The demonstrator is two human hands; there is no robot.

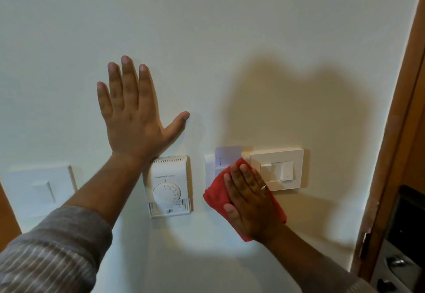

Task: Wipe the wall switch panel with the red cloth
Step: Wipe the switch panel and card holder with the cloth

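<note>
Fingers flat, right hand (pixel 249 197) presses red cloth (pixel 217 197) against switch panel (pixel 277 168), left hand (pixel 132 118) spread open on wall (pixel 207 39); pushing rightward could flip a switch (pixel 287 170).

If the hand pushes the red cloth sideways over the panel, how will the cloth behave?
The red cloth looks soft and folded, so it probably bunches. Under the flat right hand it likely slides easily, but may catch on the switch panel edge.
</note>
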